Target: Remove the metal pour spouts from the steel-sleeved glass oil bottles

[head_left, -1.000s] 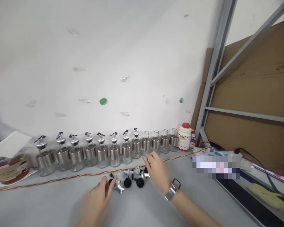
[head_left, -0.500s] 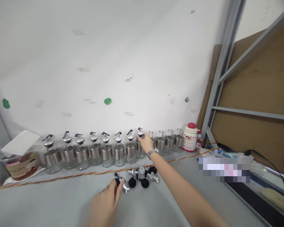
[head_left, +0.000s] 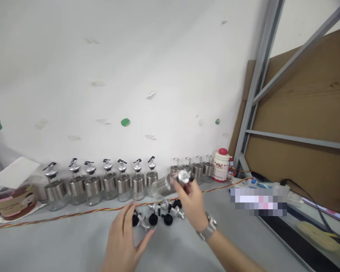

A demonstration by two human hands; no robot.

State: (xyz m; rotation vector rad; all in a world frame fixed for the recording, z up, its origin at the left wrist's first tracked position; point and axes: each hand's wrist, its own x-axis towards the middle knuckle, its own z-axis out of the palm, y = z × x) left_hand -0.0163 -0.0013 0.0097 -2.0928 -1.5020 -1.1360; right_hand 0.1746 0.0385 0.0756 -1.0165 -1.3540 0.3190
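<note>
In the head view, my right hand [head_left: 194, 206] grips a glass oil bottle [head_left: 162, 186] with a steel band, by its pourer top. The bottle is tilted almost onto its side, its base toward the left, above the cable. My left hand [head_left: 123, 238] is open, thumb and fingers apart, beside a loose pourer spout [head_left: 142, 223] on the table. Several more pourer spouts [head_left: 168, 219] with black stoppers lie between my hands. Behind stands a row of capped oil bottles [head_left: 123, 185]; to their right are several uncapped bottles [head_left: 197, 170], partly hidden by my right hand.
A red and yellow twisted cable [head_left: 82, 212] crosses the grey table [head_left: 73, 245]. A labelled tub [head_left: 15, 206] stands at left, a white jar with red lid [head_left: 221, 166] at right. A metal frame [head_left: 251, 102] and cardboard [head_left: 306, 113] rise at right.
My right hand has lifted the capped bottle out of the row, tipped it and brought it nearer. My left hand has opened and let go of the pourer spout.
</note>
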